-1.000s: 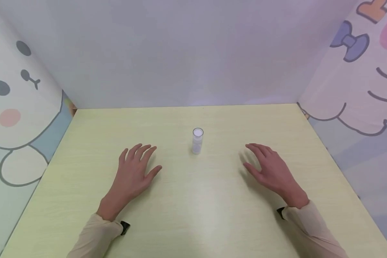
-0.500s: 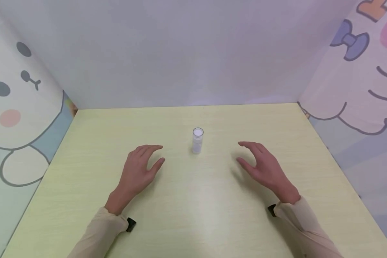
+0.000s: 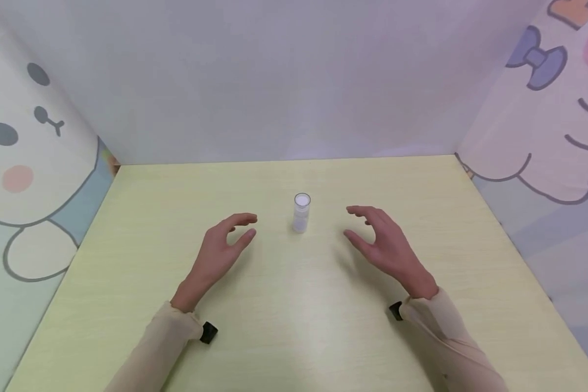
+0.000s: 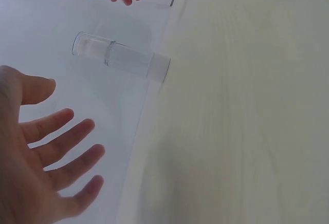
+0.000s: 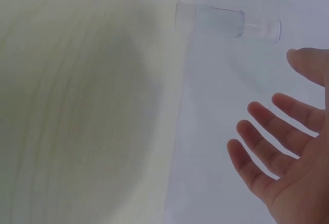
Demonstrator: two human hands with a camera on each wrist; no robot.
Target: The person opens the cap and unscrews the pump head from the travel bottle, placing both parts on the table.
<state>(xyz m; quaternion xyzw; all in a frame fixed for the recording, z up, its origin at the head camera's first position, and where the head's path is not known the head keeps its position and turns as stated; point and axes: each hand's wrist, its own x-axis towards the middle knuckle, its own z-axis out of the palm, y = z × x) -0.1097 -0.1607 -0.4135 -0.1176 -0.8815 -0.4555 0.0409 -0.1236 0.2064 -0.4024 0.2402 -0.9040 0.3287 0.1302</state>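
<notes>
A small clear cylindrical bottle (image 3: 300, 215) with a clear cap and a whitish base stands upright on the table, between the two hands. It also shows in the left wrist view as a transparent bottle (image 4: 128, 59) and in the right wrist view as the same bottle (image 5: 218, 21). Left of it, the left hand (image 3: 219, 247) hovers with thumb and fingers spread apart, holding nothing. On the other side the right hand (image 3: 388, 245) is held in the air in a similar pose, its fingers apart from the bottle. Neither hand touches it.
The pale wood-grain table (image 3: 294, 305) ends at a plain light back wall (image 3: 284, 81). Cartoon-printed sheets hang at the left (image 3: 34, 179) and right (image 3: 544, 141) sides. Beige sleeves with a small black piece at each wrist cover the forearms.
Both hands have moved inward toward the bottle from either side, and slightly away from the wearer. Their fingers have turned more toward each other. The bottle stays in place.
</notes>
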